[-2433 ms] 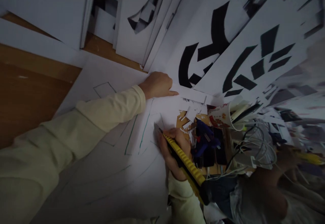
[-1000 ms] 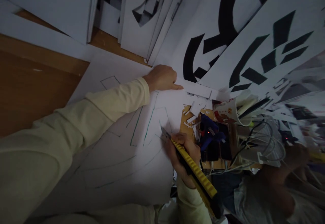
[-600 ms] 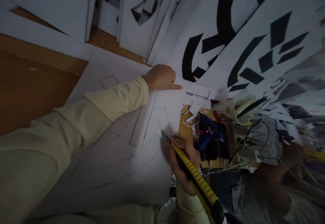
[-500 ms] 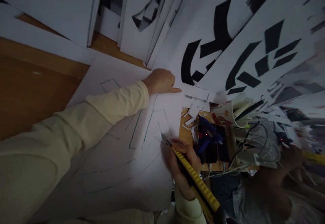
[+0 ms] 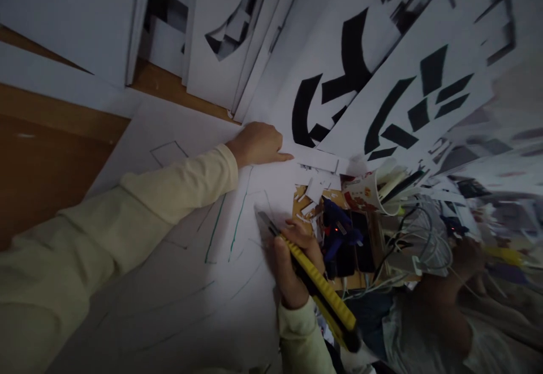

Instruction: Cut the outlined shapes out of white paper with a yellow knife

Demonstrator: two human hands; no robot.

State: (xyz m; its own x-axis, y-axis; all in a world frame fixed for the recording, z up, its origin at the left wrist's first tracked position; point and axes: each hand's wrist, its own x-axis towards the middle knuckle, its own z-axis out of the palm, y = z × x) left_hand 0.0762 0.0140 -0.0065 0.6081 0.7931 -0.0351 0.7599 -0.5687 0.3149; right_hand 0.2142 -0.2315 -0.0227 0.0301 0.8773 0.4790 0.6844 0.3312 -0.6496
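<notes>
A white sheet (image 5: 220,320) bearing green lines (image 5: 215,230) spreads under the left hand (image 5: 258,143), which rests near the sheet's upper edge, probably to stop it sliding; whether those fingers grip anything cannot be told. Below and rightward, the right hand (image 5: 292,280) is wrapped around a yellow cutter (image 5: 322,284), blade (image 5: 268,225) slanting over the sheet, likely for pen-like control. Right of that hand lies a blue glue gun (image 5: 339,230), apparently within reach.

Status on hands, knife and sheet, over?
Left hand at white sheet, far edge. Right hand grips yellow utility knife, blade over sheet. Blue glue gun beside sheet, off it.
</notes>
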